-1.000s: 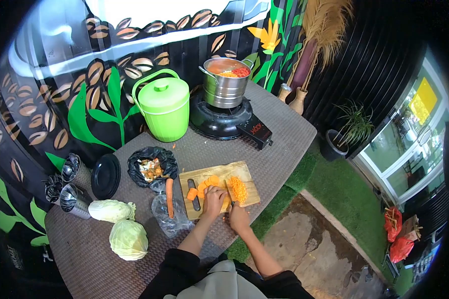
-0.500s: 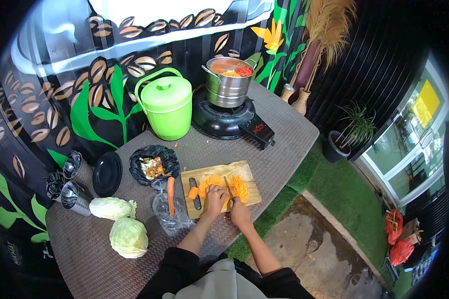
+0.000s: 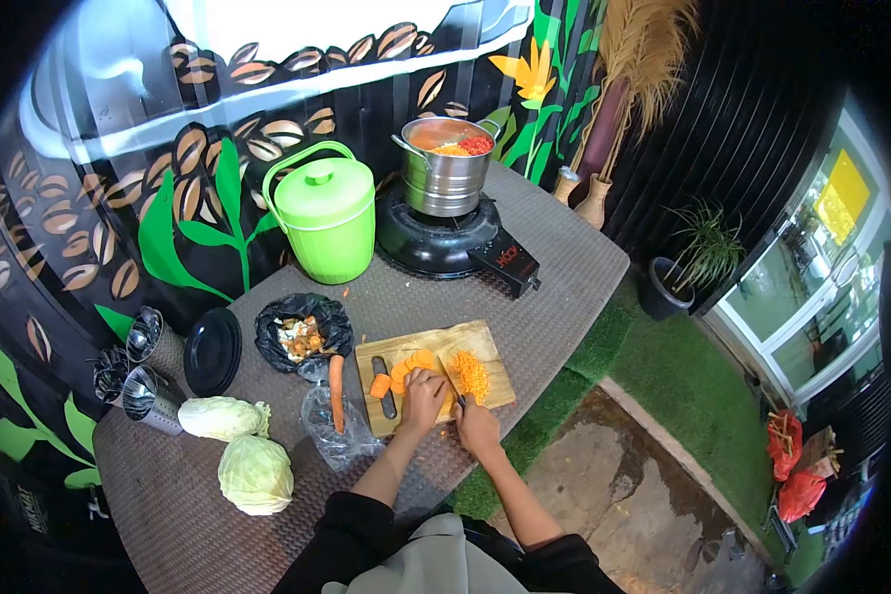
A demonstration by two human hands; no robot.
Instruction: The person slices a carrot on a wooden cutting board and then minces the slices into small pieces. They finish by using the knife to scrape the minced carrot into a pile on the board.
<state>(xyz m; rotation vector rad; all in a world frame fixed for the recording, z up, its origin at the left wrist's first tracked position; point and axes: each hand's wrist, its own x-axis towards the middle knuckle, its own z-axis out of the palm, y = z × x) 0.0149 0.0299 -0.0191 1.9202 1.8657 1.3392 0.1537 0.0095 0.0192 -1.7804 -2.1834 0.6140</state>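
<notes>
On a wooden cutting board (image 3: 496,390), my left hand (image 3: 424,398) presses carrot slices down with curled fingers. My right hand (image 3: 477,426) is wrapped round the handle of a knife (image 3: 452,380), whose blade stands close beside the left fingertips. To the right of the blade lies a heap of diced carrot (image 3: 471,372). Round carrot slices (image 3: 421,358) show above my left hand, and a thicker carrot chunk (image 3: 381,385) sits by the board's dark handle slot. The carrot under my left fingers is mostly hidden.
Left of the board, a whole carrot (image 3: 337,394) rests on a clear plastic bag (image 3: 339,445). A black bag of scraps (image 3: 335,317), cabbage (image 3: 256,475), green lidded bucket (image 3: 335,228) and black stove (image 3: 436,243) with a steel pot (image 3: 445,188) stand around.
The knife has shifted slightly, its blade now more tilted beside the left fingers. Both hands stay over the board; the whole view has moved a little.
</notes>
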